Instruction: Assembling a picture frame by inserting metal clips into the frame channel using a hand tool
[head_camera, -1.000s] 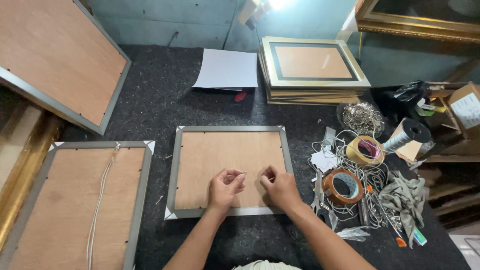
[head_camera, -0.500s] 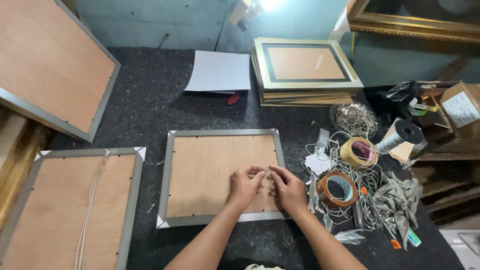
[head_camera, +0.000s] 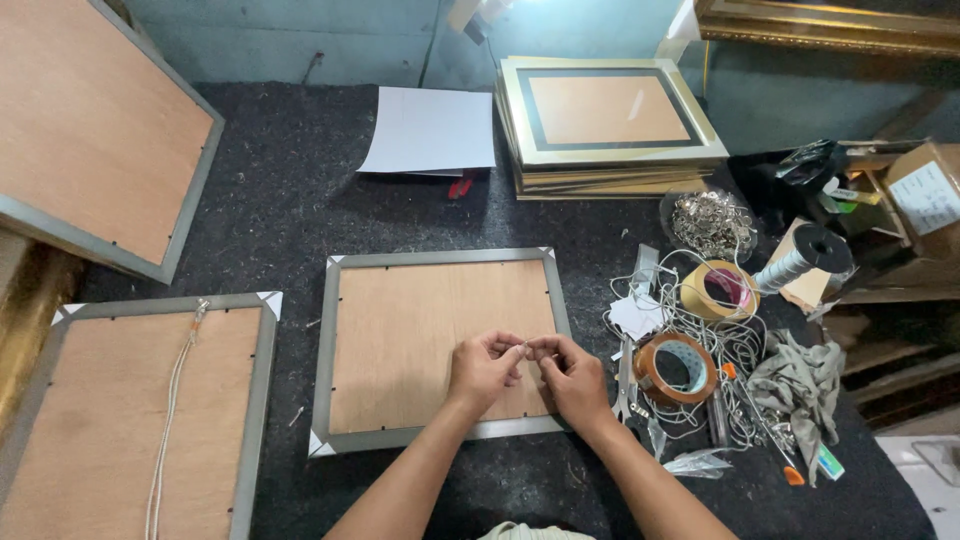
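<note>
A grey picture frame (head_camera: 342, 340) lies face down on the dark felt table, its brown backing board up. Both hands hover over the board's lower right part. My left hand (head_camera: 482, 368) and my right hand (head_camera: 570, 374) meet fingertip to fingertip, pinching a small, thin metal piece (head_camera: 524, 347) between them. What kind of piece it is cannot be made out.
A second frame (head_camera: 252, 400) with a white cord lies at the left, a third (head_camera: 190, 190) leans at the upper left. Stacked gold frames (head_camera: 610, 175), white paper (head_camera: 430, 130), tape rolls (head_camera: 680, 368), tangled cord, metal hooks (head_camera: 712, 218), a rag (head_camera: 800, 375) and boxes crowd the right.
The hands, apart on the board one second ago, have come together at the fingertips. The view has shifted a little, with the frame now nearer the middle.
</note>
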